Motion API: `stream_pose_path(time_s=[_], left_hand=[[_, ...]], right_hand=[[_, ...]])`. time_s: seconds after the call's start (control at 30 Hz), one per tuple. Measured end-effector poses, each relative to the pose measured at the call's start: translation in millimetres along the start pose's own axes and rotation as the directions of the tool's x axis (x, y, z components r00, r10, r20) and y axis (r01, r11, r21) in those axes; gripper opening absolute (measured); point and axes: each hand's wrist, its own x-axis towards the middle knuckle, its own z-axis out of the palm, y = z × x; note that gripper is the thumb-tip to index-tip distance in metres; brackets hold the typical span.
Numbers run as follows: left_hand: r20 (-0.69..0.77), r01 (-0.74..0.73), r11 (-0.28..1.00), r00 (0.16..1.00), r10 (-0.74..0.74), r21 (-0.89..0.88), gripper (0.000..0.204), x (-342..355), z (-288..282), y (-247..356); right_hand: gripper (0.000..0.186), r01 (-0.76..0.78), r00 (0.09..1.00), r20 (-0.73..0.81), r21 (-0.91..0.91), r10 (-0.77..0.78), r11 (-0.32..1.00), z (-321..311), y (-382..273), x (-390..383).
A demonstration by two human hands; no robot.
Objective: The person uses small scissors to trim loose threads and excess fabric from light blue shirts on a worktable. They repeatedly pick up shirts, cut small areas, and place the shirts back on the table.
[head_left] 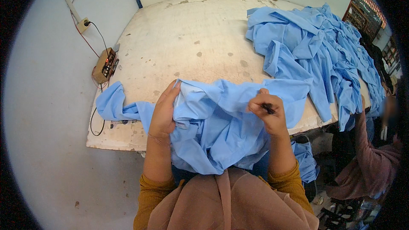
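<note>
A light blue garment, apparently a shirt (230, 134), lies bunched over the near table edge and hangs down toward my lap. My left hand (163, 113) is closed on its upper left edge, with the thumb side against the folded cloth. One narrow part, like a sleeve, trails away to the left on the tabletop. Over the right side of the cloth, my right hand (272, 113) is curled around a small black tool (268, 108). Most of that tool is hidden in the fingers, so its kind does not show. Whether those fingers also pinch cloth I cannot tell.
A large heap of blue garments (298, 42) covers the right of the worn white table (179, 38). On the left edge sits a brown electrical box (105, 66) with cables. Another person (366, 162) is at the right. More blue cloth (304, 162) hangs below the table.
</note>
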Motion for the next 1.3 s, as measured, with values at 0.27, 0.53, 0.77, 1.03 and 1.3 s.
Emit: stream_pose_path(time_s=[0.27, 0.53, 0.77, 1.03, 1.3], left_hand=[[0.087, -0.036, 0.999, 0.996, 0.035, 0.013, 0.045, 14, -12, 3], [0.529, -0.563, 0.732, 0.784, 0.326, 0.383, 0.028, 7, -2, 31], [0.649, -0.681, 0.495, 0.711, 0.271, 0.540, 0.015, 12, -20, 40], [0.624, -0.717, 0.055, 0.640, 0.449, 0.695, 0.017, -9, 34, 26], [0.529, -0.351, 0.814, 0.846, 0.065, 0.462, 0.022, 6, 36, -2]], right_hand=[[0.028, 0.148, 0.975, 0.181, -0.113, -0.126, 0.982, -14, -21, -2], [0.042, -0.072, 0.994, -0.110, -0.609, 0.006, 0.790, 16, -5, 8], [0.021, -0.125, 0.989, -0.004, -0.579, 0.151, 0.806, 15, 10, 50], [0.014, -0.244, 0.961, 0.111, -0.091, 0.253, 0.966, 14, 7, 45], [0.005, 0.199, 0.942, -0.065, -0.679, -0.329, 0.706, 19, -11, 31]])
